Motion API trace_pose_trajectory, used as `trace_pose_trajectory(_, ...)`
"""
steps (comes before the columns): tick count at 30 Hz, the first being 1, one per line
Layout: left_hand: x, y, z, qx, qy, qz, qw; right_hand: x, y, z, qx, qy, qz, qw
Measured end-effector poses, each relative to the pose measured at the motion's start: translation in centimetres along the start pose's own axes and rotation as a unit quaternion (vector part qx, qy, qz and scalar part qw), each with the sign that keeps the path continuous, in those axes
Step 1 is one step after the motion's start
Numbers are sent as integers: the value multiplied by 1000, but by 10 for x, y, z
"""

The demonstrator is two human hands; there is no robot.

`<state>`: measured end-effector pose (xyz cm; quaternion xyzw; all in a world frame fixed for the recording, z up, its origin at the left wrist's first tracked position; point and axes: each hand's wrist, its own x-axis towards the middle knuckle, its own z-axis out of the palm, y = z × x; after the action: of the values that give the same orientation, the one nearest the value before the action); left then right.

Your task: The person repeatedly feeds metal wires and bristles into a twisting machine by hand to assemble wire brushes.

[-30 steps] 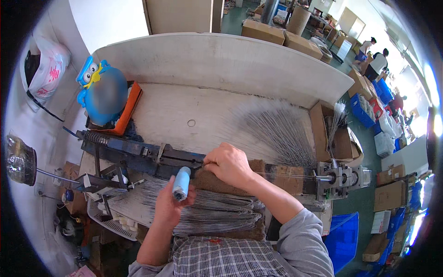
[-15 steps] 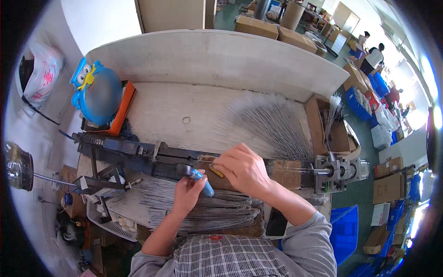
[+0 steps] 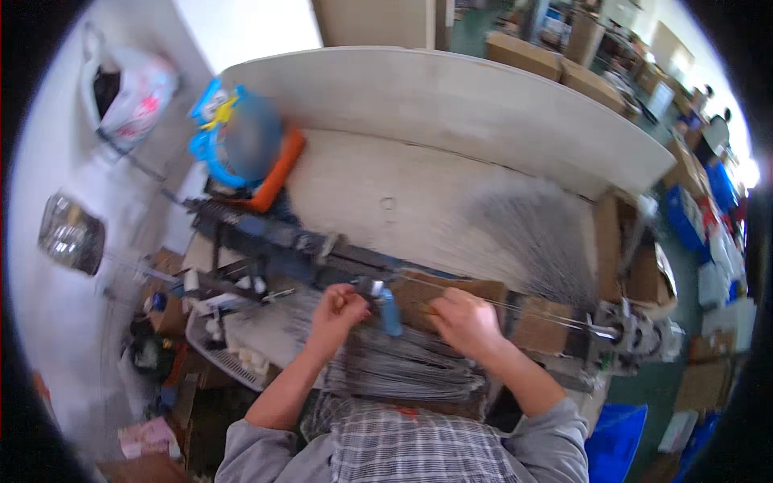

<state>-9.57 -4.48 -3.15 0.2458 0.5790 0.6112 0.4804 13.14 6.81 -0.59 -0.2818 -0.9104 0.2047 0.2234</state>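
My left hand (image 3: 335, 315) is beside the dark knob of a blue-wrapped handle (image 3: 390, 312), its fingers curled and slightly blurred; what they may hold is hidden. The handle stands apart from my palm. My right hand (image 3: 467, 320) is closed over a brown pad (image 3: 415, 294) on the long dark machine bar, fingers pressed together. A small yellowish thing shows at its fingertips, too blurred to name. Thin metal wires (image 3: 547, 314) run past this hand to a metal spindle (image 3: 604, 331) on the right. Below both hands lies a bundle of grey wires (image 3: 411, 370).
More wires fan out (image 3: 539, 233) behind the bar, near an open cardboard box (image 3: 616, 241). A blue round-faced object (image 3: 213, 149) and an orange-edged tray (image 3: 282, 173) stand at the back left. A white basket (image 3: 217, 350) sits at left, a blue bin (image 3: 616, 439) at lower right.
The view has swung, shifting the scene rightward. My left hand has let go of the blue-wrapped handle and moved to its left. My right hand is now farther from the handle, to the right.
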Motion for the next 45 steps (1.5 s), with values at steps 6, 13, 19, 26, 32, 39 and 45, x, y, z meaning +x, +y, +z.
trace_pose_trajectory(6, -14, 7, -111, -216, 191, -109, 951, 1, -6, -12, 72, -41, 21, 996)
trace_pose_trajectory(13, -6, 0, -128, -242, 221, -117, 938, 6, -16, -15, 74, -73, 12, 995)
trace_pose_trajectory(19, -19, 9, -50, -196, 126, -64, 970, 1, -18, -64, 13, 25, -17, 999)
trace_pose_trajectory(26, -16, 14, 109, -145, -136, -106, 974, -1, -2, -85, 64, 28, 157, 985)
trace_pose_trajectory(32, -3, -9, 127, -85, -157, -37, 983, -16, 11, -99, 177, -10, 212, 961)
trace_pose_trajectory(39, -2, -4, 120, -117, -67, -27, 990, -17, 9, -105, 112, -17, 71, 991)
trace_pose_trajectory(45, -8, 15, 108, -151, 17, -58, 987, 39, -7, -62, -83, 100, -6, 992)
